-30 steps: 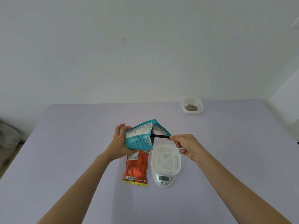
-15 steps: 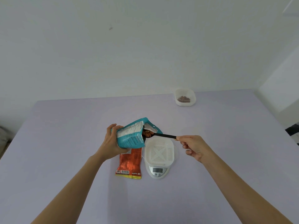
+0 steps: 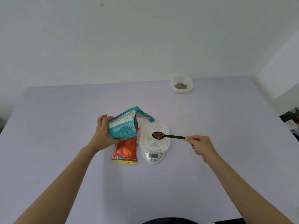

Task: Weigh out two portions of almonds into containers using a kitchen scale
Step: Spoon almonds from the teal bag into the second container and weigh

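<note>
A: What can go wrong for us from here?

B: Our right hand (image 3: 200,145) pinches the black spoon (image 3: 174,136) only at the very end of its handle. The almonds (image 3: 158,135) lie heaped in its bowl, above the white basket (image 3: 146,143) in the middle of the frame. If we roll the handle too early, we think some nuts fall on the table (image 3: 64,118) and are not weighed.

A: And the bag?

B: Our left hand (image 3: 103,135) grips the teal bag (image 3: 123,126) around its lower part, left of the centre. The bag is tilted, with its open mouth toward the basket, so more almonds may slide out if we lean it further. Also, if the spoon knocks the basket, the scale (image 3: 153,157) under it may show a wrong number.

A: What is in the containers?

B: The basket stands on the scale. We see its slotted bottom and no nuts in it, though the spoon hides a small part. The display is too small to read. The other container (image 3: 189,81), in the upper right of the frame and well apart, holds a small brown pile, probably the first portion. An orange packet (image 3: 127,150) lies flat just left of the scale, partly under the bag.
</note>
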